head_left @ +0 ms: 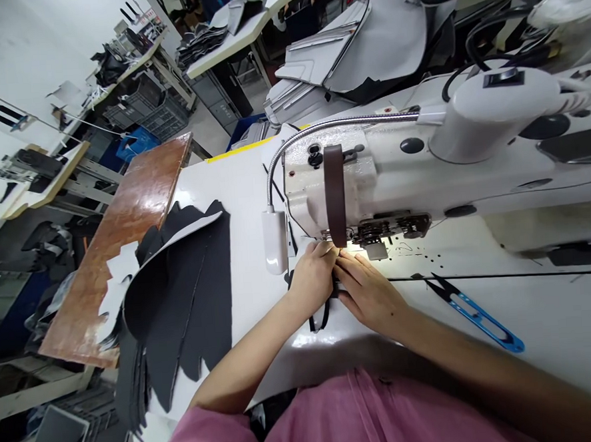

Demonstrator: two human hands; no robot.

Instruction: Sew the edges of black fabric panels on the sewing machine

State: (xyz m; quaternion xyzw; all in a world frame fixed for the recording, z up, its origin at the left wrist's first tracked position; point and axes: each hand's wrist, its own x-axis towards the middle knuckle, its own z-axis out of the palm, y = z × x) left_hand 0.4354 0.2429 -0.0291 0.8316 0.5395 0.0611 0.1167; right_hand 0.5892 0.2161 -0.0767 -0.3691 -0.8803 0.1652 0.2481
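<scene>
Across a crowded sewing workshop, more worktops laden with stacks of grey and black cut pieces, plastic crates (143,110) on the floor between them, and a big pile of grey panels (355,50) just past the machine. Nearest, a long white worktop (247,250), most of its right side taken up by a white sewing machine (397,168). Beside its left edge, a reddish-brown board (127,251), with a heap of black cut panels (190,301) lying across the board and the worktop. Curving down from the top of the machine, a lamp (275,242) on a bendy metal neck, lit and hanging just left of the needle area. Down the front of the machine head, a brown strap (334,195). To the right of the hands and not touching them, blue-handled snips (474,317) flat on the worktop. Just in front of the metal presser foot (376,249), the left hand (311,277) and right hand (370,293) side by side, fingertips almost meeting, both grips curled down over a thin black strip (321,319), its loose end looping toward the body. Whether either grip is clamped on it, hidden by the fingers.
</scene>
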